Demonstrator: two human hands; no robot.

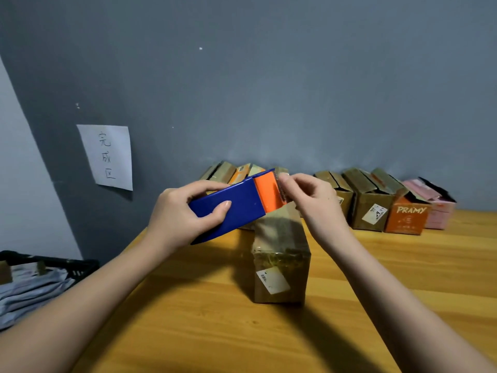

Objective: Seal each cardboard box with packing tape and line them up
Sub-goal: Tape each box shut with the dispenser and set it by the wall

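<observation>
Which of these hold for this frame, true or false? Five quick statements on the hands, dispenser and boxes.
1. The left hand grips the blue tape dispenser. True.
2. The right hand rests flat on the table. False: it is raised, fingers pinching at the dispenser's orange end.
3. The near box stands on the table under the dispenser. True.
4. The orange box in the back row reads PRAMY. True.
5. The paper sign lies on the table. False: it is stuck to the wall.
</observation>
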